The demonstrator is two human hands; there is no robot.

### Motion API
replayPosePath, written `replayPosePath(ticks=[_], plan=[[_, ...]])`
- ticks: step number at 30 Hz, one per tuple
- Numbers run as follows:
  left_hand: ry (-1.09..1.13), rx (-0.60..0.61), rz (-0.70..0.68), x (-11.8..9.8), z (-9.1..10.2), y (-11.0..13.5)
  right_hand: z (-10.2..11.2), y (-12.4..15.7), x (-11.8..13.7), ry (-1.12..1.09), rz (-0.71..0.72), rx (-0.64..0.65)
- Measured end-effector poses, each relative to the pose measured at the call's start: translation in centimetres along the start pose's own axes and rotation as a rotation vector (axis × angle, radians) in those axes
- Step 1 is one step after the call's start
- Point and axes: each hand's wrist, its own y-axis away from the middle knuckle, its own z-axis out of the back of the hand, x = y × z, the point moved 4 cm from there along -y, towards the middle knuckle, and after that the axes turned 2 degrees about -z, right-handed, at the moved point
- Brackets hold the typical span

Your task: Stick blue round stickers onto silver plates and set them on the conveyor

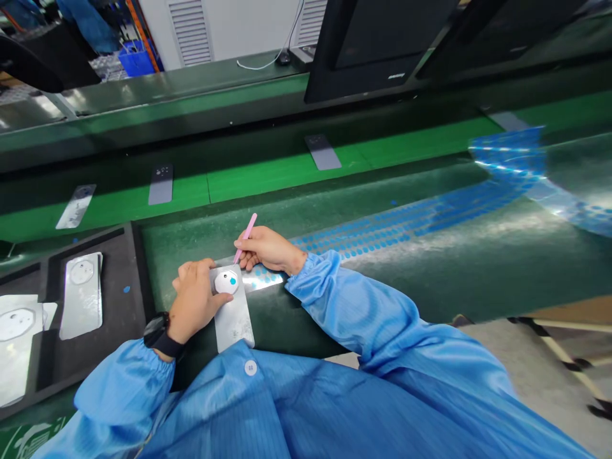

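A silver phone back cover (234, 319) lies on the dark green bench in front of me. Its round white camera ring carries a small blue sticker (233, 280). My left hand (194, 303) is closed on the cover's upper left edge, thumb by the ring. My right hand (268, 250) pinches pink tweezers (245, 237), whose tip points down at the cover's top edge. A long strip of blue round stickers (406, 223) runs from beside my right hand toward the right.
A black foam tray (119, 306) at left holds more silver covers (82, 294). Three covers (160, 183) lie on the green conveyor belt beyond. Dark monitors (382, 44) stand at the back. The bench edge and floor are at lower right.
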Motion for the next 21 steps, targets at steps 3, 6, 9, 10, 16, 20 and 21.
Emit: replayPosePath(ticks=[3,6,9,10,16,20,21], plan=[[0.201,-0.028,0.025,0.9,1.1,-0.7,0.3,-0.1,-0.2,-0.071,0.019,0.060],[0.362,-0.075,0.017,1.8,3.9,-3.7,0.7,-0.3,-0.5,-0.135,0.023,0.075],[0.272,-0.250,-0.004,2.2,8.4,-9.3,0.8,-0.5,-0.5,-0.169,0.020,0.078],[0.188,-0.308,0.009,2.2,9.9,-11.5,0.8,-0.6,-0.5,-0.177,0.019,0.082],[-0.120,-0.404,0.235,4.1,14.6,-20.1,0.5,-0.9,-0.5,-0.191,0.001,0.107],[-0.158,-0.322,0.378,7.6,14.0,-20.4,0.4,-1.2,-0.7,-0.207,-0.016,0.122],[-0.164,-0.308,0.401,8.3,13.7,-20.2,0.4,-1.3,-0.8,-0.211,-0.016,0.122]])
